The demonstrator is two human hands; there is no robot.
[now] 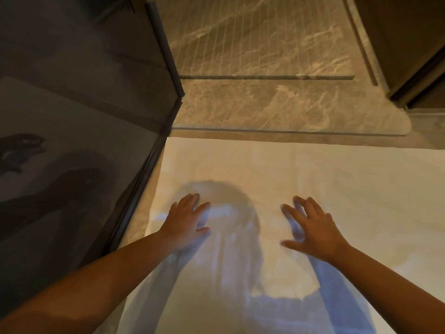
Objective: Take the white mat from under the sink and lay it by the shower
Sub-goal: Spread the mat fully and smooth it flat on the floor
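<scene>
The white mat (301, 169) lies spread flat on the floor, its far edge parallel to the raised marble step of the shower (265, 112). My left hand (187, 222) rests palm down on the mat near its left side, fingers apart. Hovering over or touching the mat a little right of centre is my right hand (310, 227), also palm down with spread fingers. Neither hand grips anything. My shadow falls across the mat between the hands.
A dark glass panel (72, 141) with a dark metal frame stands along the mat's left edge. Beyond the step lies the grooved marble shower floor (240, 39). A dark wall or door frame (409, 56) rises at the upper right.
</scene>
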